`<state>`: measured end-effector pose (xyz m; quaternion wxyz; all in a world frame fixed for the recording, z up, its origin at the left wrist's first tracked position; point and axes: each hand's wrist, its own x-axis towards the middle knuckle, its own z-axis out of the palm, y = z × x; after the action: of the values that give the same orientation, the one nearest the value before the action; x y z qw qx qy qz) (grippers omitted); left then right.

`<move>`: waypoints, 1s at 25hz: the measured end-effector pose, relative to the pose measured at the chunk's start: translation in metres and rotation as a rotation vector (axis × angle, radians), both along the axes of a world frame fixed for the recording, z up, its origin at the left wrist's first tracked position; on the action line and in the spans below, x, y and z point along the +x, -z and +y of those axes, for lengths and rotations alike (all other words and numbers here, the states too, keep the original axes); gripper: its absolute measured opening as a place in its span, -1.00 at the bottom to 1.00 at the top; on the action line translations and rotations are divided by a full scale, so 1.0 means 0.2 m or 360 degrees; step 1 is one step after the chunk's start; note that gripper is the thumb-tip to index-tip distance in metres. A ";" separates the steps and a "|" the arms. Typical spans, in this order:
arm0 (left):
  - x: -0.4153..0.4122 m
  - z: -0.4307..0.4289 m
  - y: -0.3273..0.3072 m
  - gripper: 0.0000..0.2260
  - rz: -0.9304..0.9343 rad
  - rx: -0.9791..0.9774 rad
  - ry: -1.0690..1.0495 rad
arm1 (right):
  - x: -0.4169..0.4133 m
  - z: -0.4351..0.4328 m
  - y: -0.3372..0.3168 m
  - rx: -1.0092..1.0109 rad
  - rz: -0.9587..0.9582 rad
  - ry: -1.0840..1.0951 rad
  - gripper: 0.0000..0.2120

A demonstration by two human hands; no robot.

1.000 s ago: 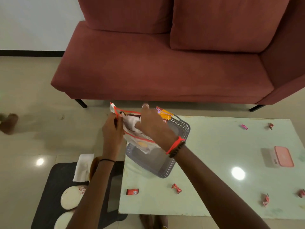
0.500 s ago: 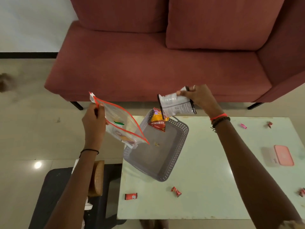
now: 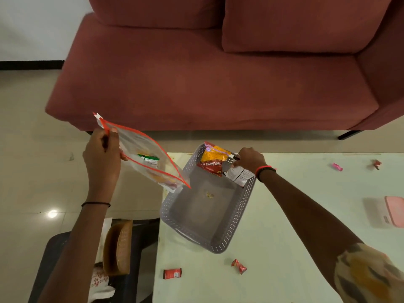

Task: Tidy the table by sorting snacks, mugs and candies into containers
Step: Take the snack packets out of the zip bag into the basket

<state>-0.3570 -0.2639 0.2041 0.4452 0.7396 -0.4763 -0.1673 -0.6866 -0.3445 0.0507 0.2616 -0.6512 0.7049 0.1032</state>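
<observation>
While left hand (image 3: 102, 154) grips zip bag (image 3: 144, 158) with packets, right hand (image 3: 249, 159) pinches white packet (image 3: 239, 176) inside grey basket (image 3: 196, 232).

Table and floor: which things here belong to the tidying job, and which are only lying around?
Job:
grey basket
orange snack packet
white snack packet in right hand
zip bag in left hand
red candies
pink box

Lying around:
sofa
brown holder on floor
</observation>
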 end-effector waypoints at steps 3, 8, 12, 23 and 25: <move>0.01 -0.02 0.01 -0.72 -0.0005 0.0015 0.0002 | 0.02 -0.03 0.10 -0.0028 0.0096 -0.0111 -0.61; 0.01 -0.06 0.04 -0.73 0.0023 0.0040 -0.0021 | 0.02 -0.08 0.20 -0.0052 0.0143 -0.0196 -0.63; 0.02 -0.08 0.03 -0.71 0.0059 0.0073 -0.0014 | 0.00 -0.10 0.22 -0.0026 0.0122 -0.0227 -0.50; -0.04 -0.04 -0.02 -0.80 0.0086 0.0051 0.0050 | 0.06 -0.01 0.05 -0.0467 -0.0039 0.0087 -0.57; -0.06 -0.02 -0.03 -0.82 0.0082 0.0048 0.0075 | 0.15 0.01 -0.18 -0.0572 -0.0436 0.0309 -0.69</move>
<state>-0.3698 -0.2677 0.2109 0.4421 0.7301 -0.4794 -0.2038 -0.6565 -0.3418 0.0865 0.2434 -0.6244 0.7291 -0.1389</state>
